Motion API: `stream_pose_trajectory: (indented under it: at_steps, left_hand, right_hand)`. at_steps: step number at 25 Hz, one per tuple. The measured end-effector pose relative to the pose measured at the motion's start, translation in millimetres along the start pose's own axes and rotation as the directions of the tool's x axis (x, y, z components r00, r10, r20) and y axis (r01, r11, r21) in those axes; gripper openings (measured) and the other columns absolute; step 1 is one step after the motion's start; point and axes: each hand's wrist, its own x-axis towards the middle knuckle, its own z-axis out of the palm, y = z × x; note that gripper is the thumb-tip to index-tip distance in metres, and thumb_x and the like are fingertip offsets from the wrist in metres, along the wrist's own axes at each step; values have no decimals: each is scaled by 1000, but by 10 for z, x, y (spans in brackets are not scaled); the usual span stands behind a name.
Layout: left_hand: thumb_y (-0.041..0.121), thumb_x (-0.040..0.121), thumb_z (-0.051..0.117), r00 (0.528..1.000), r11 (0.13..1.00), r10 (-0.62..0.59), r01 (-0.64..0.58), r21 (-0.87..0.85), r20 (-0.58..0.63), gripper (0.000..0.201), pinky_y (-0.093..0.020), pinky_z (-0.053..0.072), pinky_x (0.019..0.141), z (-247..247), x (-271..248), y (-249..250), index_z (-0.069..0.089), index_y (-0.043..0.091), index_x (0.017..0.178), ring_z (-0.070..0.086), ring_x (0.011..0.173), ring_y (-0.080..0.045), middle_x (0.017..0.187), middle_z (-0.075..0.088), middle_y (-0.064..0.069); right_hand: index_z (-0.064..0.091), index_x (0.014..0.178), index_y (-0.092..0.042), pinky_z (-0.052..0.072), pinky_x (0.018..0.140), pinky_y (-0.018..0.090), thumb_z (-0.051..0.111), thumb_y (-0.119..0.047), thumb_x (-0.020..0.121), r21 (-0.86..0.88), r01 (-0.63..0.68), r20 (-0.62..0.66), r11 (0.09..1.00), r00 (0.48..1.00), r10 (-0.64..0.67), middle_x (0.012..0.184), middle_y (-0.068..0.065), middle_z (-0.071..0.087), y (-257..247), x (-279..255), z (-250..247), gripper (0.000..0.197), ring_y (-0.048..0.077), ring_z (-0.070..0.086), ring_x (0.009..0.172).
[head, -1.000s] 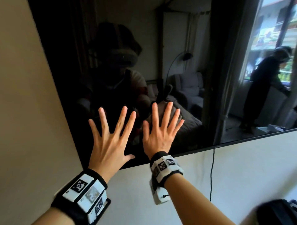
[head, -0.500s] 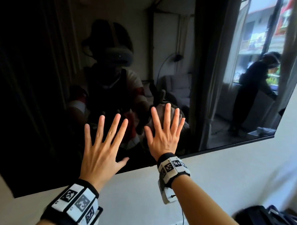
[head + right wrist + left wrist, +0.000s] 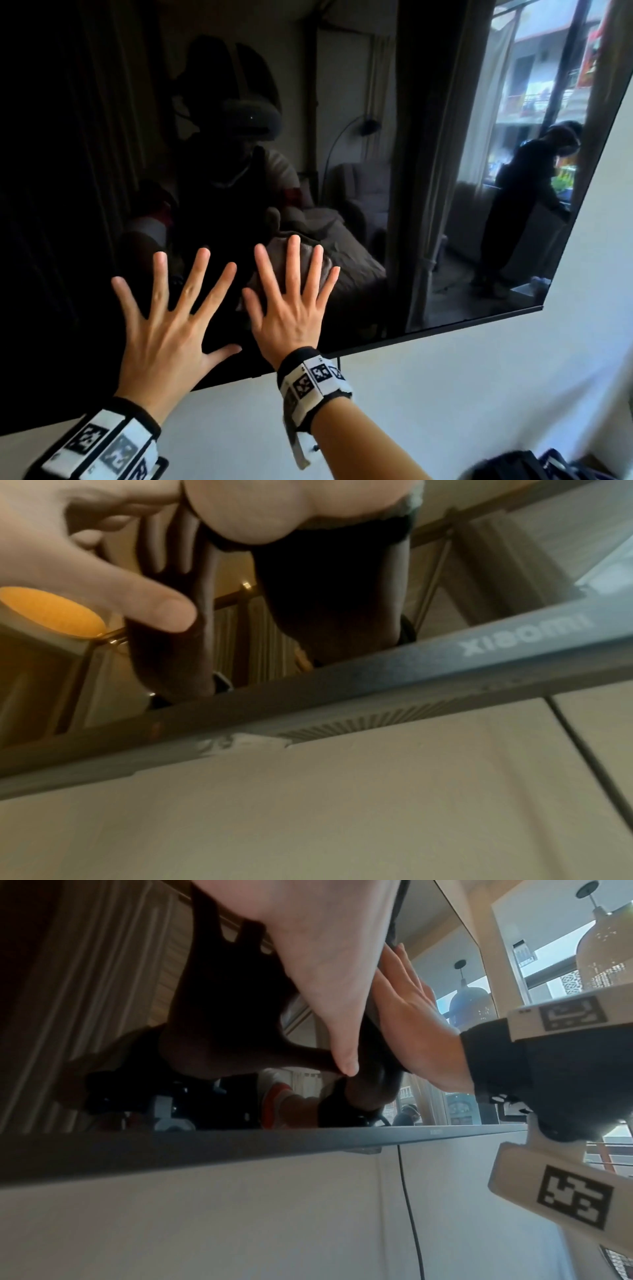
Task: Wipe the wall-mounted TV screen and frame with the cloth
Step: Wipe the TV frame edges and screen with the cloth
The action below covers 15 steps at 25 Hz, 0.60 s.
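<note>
The wall-mounted TV screen (image 3: 411, 171) is dark and glossy and mirrors the room. Its thin dark frame (image 3: 445, 330) runs along the bottom, shown close in the wrist views (image 3: 240, 1148) (image 3: 377, 680). My left hand (image 3: 178, 318) and right hand (image 3: 287, 301) lie side by side on the lower part of the screen, palms to the glass, fingers straight and spread. In the left wrist view the left hand's thumb tip (image 3: 346, 1066) meets its own reflection, with the right hand (image 3: 411, 1031) beside it. Neither hand holds anything. No cloth is in view.
A black cable (image 3: 339, 361) hangs from the TV's underside down the white wall (image 3: 445, 394), just by my right wrist. The screen's lower right corner (image 3: 541, 306) is to the right. A dark bag (image 3: 513, 466) sits at the bottom right.
Both hands, still spread flat, have slid right along the screen toward the hanging cable. The view has turned right, so the TV's left edge is gone and its right corner shows.
</note>
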Motion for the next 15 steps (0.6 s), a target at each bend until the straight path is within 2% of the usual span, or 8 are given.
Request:
stream_pose_trajectory:
  at_steps: [2,3,5,6,9,12,15]
  left_hand:
    - [75,67,47,999,1000,2,-3,-18,-50,105,-80,6,104,-39,-7,36,18,26,156,3,147,-49,165,8,-9]
    - [75,65,58,997,999,9,-13,-40,-82,110,-77,5,107,-75,7,87,19,25,156,5,147,-48,165,9,-10]
    - [70,54,77,993,996,35,-44,-79,-110,126,-70,5,113,-154,54,216,21,22,155,10,148,-44,164,13,-10]
    - [69,50,80,992,993,54,-65,-96,-112,130,-66,7,115,-180,102,303,21,22,155,12,148,-42,164,15,-10]
    - [74,52,76,991,988,102,-111,-106,-83,129,-61,11,118,-179,271,542,20,21,156,12,149,-39,164,15,-9]
    - [70,52,79,994,989,103,-107,-102,-38,131,-62,11,118,-106,364,695,18,19,156,8,150,-38,165,12,-9]
    - [66,51,83,996,994,79,-82,-75,-39,135,-64,11,117,-67,363,748,14,20,157,7,150,-40,165,10,-9]
  right_hand:
    - [15,150,-39,12,114,63,28,-55,98,-12,-76,-34,997,997,76,158,6,15,251,-20,18,56,38,12,145]
    - [11,151,-39,14,113,64,26,-55,99,-24,-145,-54,989,988,144,158,7,14,406,-31,-1,57,39,12,145]
    - [4,152,-37,15,112,65,21,-54,100,-11,-264,-57,964,963,263,159,9,8,565,-49,-37,57,41,10,145]
    - [4,152,-36,14,112,65,20,-53,100,4,-287,-37,958,957,287,159,10,7,558,-58,-56,57,41,9,145]
    - [12,151,-35,8,114,64,22,-54,100,8,-192,14,981,981,192,159,10,7,387,-53,-53,56,40,5,146]
    - [13,151,-36,9,115,61,24,-56,99,-29,-112,26,993,993,113,159,9,10,622,-44,-85,57,39,8,146]
    - [6,151,-38,15,113,64,21,-55,99,-50,-207,-26,977,978,206,158,10,11,1080,-28,-143,57,40,10,145]
